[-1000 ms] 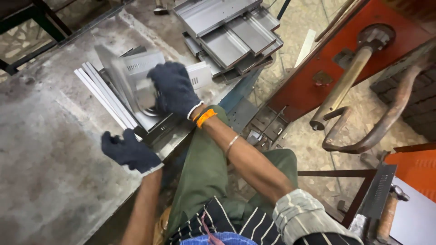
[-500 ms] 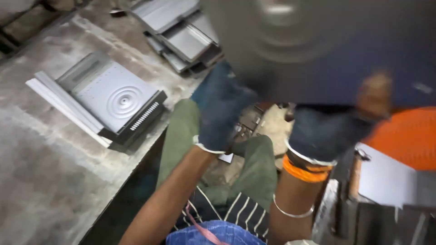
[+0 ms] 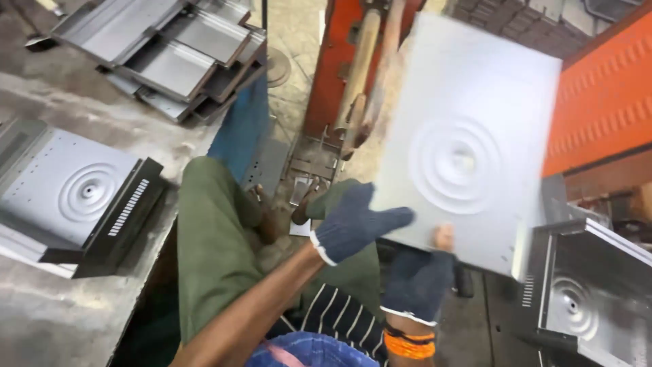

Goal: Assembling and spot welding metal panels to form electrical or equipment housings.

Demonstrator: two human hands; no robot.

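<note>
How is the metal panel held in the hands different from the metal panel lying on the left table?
The held panel is up in the air and tilted, gripped at its lower edge by the left hand and right hand; the table panel lies flat and no hand touches it. The held panel looks blurred, the table panel sharp. The table panel rests on a stack with a dark slotted piece; the held one is alone. Both are grey sheets stamped with concentric rings.

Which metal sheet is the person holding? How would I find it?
Find the big orange machine on the right. In front of it, both gloved hands, left hand and right hand, grip a pale metal panel. Unlike the panels lying flat nearby, it's raised in the air.
</note>
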